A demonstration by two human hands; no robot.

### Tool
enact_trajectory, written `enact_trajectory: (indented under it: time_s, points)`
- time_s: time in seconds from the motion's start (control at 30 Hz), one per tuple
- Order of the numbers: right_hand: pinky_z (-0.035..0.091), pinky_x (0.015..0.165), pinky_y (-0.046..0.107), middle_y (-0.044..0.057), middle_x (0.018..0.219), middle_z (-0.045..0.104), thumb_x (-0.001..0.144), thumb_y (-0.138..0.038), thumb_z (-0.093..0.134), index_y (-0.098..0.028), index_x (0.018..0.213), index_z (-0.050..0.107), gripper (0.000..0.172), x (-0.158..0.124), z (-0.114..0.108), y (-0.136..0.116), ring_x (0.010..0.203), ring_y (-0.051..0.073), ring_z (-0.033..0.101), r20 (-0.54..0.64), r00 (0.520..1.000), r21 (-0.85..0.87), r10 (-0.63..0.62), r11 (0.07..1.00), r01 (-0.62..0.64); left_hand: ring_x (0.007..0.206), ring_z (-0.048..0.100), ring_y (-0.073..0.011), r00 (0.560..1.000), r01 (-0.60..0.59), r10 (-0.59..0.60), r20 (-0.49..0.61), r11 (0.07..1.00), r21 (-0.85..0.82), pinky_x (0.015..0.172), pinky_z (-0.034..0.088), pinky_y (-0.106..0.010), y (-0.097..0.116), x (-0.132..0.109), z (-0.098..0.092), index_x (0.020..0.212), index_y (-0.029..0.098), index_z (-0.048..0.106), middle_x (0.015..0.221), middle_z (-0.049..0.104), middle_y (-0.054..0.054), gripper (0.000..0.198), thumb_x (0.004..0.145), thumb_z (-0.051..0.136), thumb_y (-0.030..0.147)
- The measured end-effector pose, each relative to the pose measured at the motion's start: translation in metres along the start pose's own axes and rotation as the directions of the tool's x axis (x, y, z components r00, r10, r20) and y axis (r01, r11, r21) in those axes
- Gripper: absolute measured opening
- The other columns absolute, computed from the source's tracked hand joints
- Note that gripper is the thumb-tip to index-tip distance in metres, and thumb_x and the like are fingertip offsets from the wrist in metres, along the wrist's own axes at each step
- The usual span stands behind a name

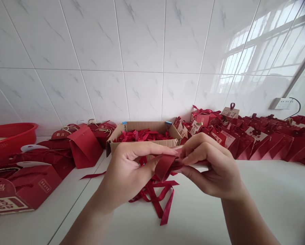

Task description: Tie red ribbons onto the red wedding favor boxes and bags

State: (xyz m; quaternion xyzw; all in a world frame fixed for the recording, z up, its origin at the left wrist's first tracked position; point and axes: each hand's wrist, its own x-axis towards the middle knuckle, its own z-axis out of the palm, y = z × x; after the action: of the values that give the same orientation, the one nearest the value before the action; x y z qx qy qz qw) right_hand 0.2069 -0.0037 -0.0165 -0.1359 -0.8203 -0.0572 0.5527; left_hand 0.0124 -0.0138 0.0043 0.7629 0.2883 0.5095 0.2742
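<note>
Near the middle of the view, both hands meet at a dark red looped strap [164, 167]. My left hand [132, 170] is closed on the strap's left side, thumb and fingers pressed against it. My right hand [210, 165] pinches the strap's right end, its fingertips close to those of my left hand. A reddish flat piece behind the fingers is mostly hidden. Below and behind the hands, loose dark red ribbons [156, 202] lie tangled on the white table [193, 217].
An open cardboard box [144, 125] of red ribbons stands by the tiled wall. Red gift boxes [84, 146] and a red basin [12, 139] are at the left. Rows of red bags [272, 143] line the right. A power socket [282, 103] is on the wall.
</note>
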Motion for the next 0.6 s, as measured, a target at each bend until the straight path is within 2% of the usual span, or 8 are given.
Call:
enact_trajectory:
  time_s: [0.2, 0.4, 0.6]
  points:
    - [0.044, 0.056, 0.028, 0.001, 0.075, 0.054, 0.075, -0.006, 0.069, -0.018, 0.078, 0.051, 0.022, 0.0, 0.0008, 0.0009, 0.068, 0.013, 0.056, 0.007, 1.0, -0.003, 0.006, 1.0, -0.006, 0.085, 0.072, -0.0151, 1.0, 0.028, -0.028, 0.003, 0.999, -0.016, 0.085, 0.059, -0.024, 0.0024, 0.0004, -0.0001, 0.084, 0.029, 0.076, 0.09, 0.077, 0.005, 0.024, 0.082, 0.061, 0.011]
    - [0.045, 0.058, 0.028, 0.001, 0.075, 0.054, 0.075, -0.007, 0.07, -0.018, 0.079, 0.051, 0.022, -0.0002, 0.0013, 0.0015, 0.068, 0.014, 0.056, 0.006, 1.0, 0.004, 0.012, 1.0, -0.012, 0.08, 0.073, -0.0151, 1.0, 0.001, -0.001, 0.018, 1.0, -0.006, 0.081, 0.06, -0.025, 0.0028, 0.003, -0.0002, 0.083, 0.029, 0.076, 0.056, 0.07, 0.006, 0.022, 0.083, 0.061, 0.013]
    - [0.045, 0.058, 0.028, 0.001, 0.075, 0.054, 0.077, -0.009, 0.069, -0.017, 0.079, 0.052, 0.02, 0.0001, 0.0002, 0.0024, 0.068, 0.013, 0.056, 0.001, 1.0, -0.003, 0.013, 1.0, -0.013, 0.082, 0.072, -0.0116, 0.999, -0.001, 0.0, 0.033, 1.0, 0.002, 0.082, 0.058, -0.02, 0.0025, 0.001, 0.0004, 0.083, 0.028, 0.076, 0.093, 0.076, 0.006, 0.025, 0.082, 0.061, 0.009]
